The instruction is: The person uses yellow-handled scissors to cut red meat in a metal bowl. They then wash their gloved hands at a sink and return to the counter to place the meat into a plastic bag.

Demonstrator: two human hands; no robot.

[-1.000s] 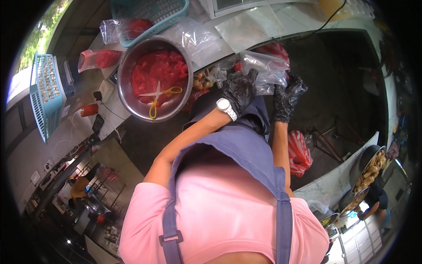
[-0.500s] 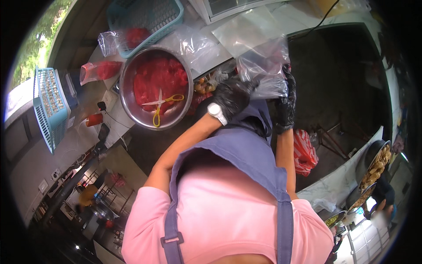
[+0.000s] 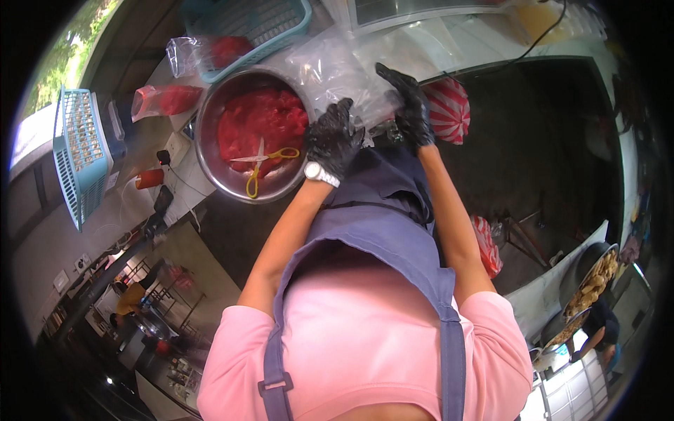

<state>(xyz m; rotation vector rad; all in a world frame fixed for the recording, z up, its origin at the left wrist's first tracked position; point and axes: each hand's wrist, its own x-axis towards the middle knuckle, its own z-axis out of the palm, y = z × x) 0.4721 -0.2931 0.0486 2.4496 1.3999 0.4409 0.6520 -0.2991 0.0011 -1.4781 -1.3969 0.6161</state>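
Both my hands wear black gloves. My left hand (image 3: pixel 333 139) is at the right rim of a metal bowl (image 3: pixel 208 168), its fingers slightly bent and apart. My right hand (image 3: pixel 411 107) stands on edge with its fingers stretched out. Between and beyond the hands lie clear plastic bags (image 3: pixel 330 67) on the counter; part of this plastic is beside my right palm, and I cannot see contact clearly. In the bowl is raw red meat (image 3: pixel 256 116), with yellow-handled scissors (image 3: pixel 259 158) lying spread on top of it.
Bags of red meat (image 3: pixel 179 99) lie left of the bowl, near a light blue basket (image 3: pixel 270 45). Another blue basket (image 3: pixel 78 154) stands far left. Red-and-white striped bags (image 3: pixel 449 111) sit to the right. A person (image 3: pixel 600 330) is at the far right.
My hands moved left and away from the dark floor area. The clear bag they held up is now down at the counter. A striped bag has come into sight beside my right hand.
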